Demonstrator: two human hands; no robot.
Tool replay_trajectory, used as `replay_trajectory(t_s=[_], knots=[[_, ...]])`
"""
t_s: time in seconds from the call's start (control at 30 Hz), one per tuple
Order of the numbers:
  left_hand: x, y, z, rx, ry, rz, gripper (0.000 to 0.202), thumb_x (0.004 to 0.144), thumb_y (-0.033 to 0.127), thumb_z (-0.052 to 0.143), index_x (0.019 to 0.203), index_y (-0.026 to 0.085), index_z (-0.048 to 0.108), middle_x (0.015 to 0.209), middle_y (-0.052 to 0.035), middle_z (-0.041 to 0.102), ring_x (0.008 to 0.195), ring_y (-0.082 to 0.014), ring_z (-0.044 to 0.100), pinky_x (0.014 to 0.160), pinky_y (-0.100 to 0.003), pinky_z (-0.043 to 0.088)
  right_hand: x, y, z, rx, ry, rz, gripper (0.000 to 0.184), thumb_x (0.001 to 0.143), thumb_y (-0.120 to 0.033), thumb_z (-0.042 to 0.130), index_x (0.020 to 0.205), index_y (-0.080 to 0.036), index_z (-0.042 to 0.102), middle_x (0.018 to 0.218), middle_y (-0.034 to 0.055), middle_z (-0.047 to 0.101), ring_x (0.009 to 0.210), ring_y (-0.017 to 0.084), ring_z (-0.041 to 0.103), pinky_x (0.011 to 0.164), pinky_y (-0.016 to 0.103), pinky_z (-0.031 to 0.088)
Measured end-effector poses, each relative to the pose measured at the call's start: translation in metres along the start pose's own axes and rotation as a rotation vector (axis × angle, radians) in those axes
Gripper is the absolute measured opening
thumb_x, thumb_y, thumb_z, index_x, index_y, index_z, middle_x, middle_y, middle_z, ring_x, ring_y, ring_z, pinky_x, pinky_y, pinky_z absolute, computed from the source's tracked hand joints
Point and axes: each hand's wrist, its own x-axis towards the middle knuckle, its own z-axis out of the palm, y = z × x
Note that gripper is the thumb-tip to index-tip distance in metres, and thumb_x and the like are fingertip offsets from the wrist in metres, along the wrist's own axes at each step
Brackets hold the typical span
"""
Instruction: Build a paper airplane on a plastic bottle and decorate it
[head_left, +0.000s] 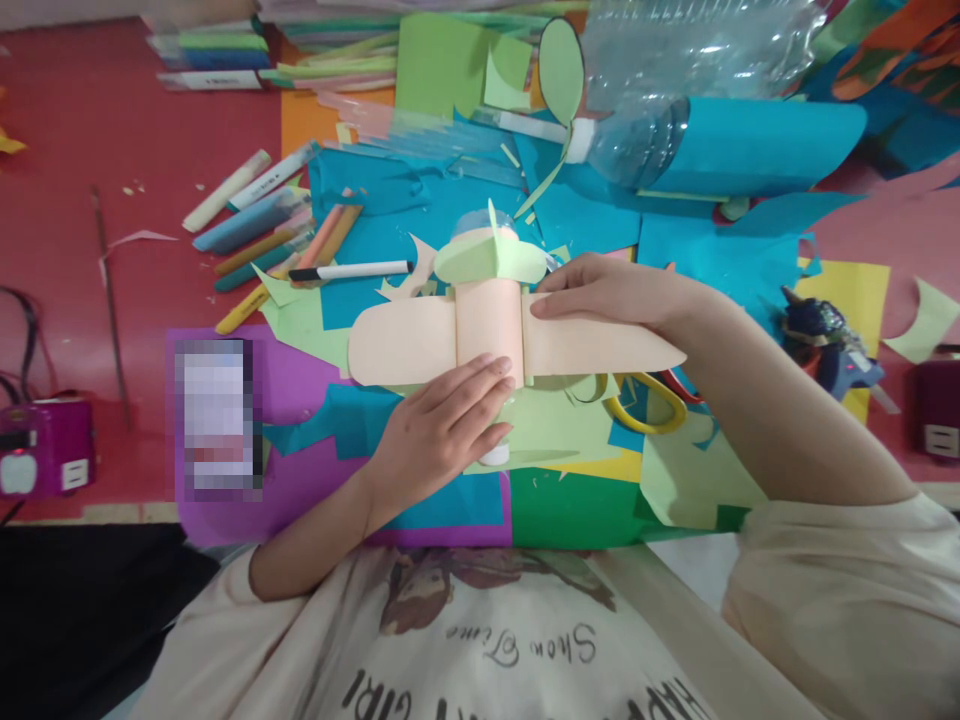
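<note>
In the middle lies a toy airplane (487, 310) made from a plastic bottle wrapped in peach paper. Its white cap (495, 456) points toward me, and pale green paper tail fins (491, 258) stand at the far end. My left hand (457, 415) is closed over the bottle near the cap, fingers together on top of the peach wrap. A rounded peach wing (401, 342) sticks out to the left. On the right wing (592, 345), my right hand (607, 290) grips the far edge close to the body, thumb on top; its other fingertips are partly hidden.
Yellow-handled scissors (649, 403) lie right of the airplane, partly under paper. A black-and-white marker (352, 270) and several felt pens (255, 215) lie to the left. A phone (214, 415) rests on purple paper. Another bottle wrapped in blue paper (772, 145) lies behind.
</note>
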Motion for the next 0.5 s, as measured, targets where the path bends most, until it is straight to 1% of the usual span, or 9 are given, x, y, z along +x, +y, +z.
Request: replay_trajectory(t_s=[0.1,0.2,0.3,0.5], knots=[[-0.0004,0.0001,0.0002,-0.006,-0.001,-0.003,0.031,0.095,0.027,0.059,0.119,0.008,0.057,0.116,-0.0133,0.073,0.116,-0.0209,0.067,0.101,-0.031,0.057,0.0003,-0.0003,0.0001,-0.011,0.014,0.005,0.024,0.075,-0.045,0.073,0.067,-0.023,0.072,0.072,0.0014,0.069,0.061,0.016,0.059,0.051,0.03,0.039],[-0.0001,0.0,0.0001,-0.013,-0.01,-0.005,0.031,0.095,0.026,0.058,0.121,0.009,0.056,0.118,-0.013,0.072,0.117,-0.0208,0.066,0.101,-0.032,0.057,0.0004,-0.001,-0.0001,-0.009,0.008,-0.006,0.024,0.074,-0.046,0.075,0.067,-0.023,0.072,0.072,0.0018,0.07,0.063,0.018,0.06,0.051,0.031,0.039],[0.0002,-0.0002,0.0002,-0.006,-0.004,-0.002,0.031,0.095,0.026,0.059,0.12,0.008,0.057,0.116,-0.0133,0.072,0.116,-0.0208,0.067,0.101,-0.031,0.057,0.0014,-0.0006,-0.0001,-0.018,0.002,-0.006,0.024,0.074,-0.047,0.074,0.067,-0.024,0.072,0.074,0.0023,0.07,0.064,0.018,0.06,0.052,0.031,0.04],[-0.0015,0.0002,0.0017,-0.036,-0.005,-0.019,0.034,0.095,0.026,0.058,0.125,0.011,0.054,0.121,-0.0119,0.07,0.119,-0.0207,0.065,0.102,-0.032,0.056,-0.0008,-0.0043,0.0016,-0.043,0.004,-0.025,0.024,0.074,-0.046,0.073,0.068,-0.023,0.072,0.073,0.0025,0.07,0.064,0.017,0.058,0.052,0.029,0.04]])
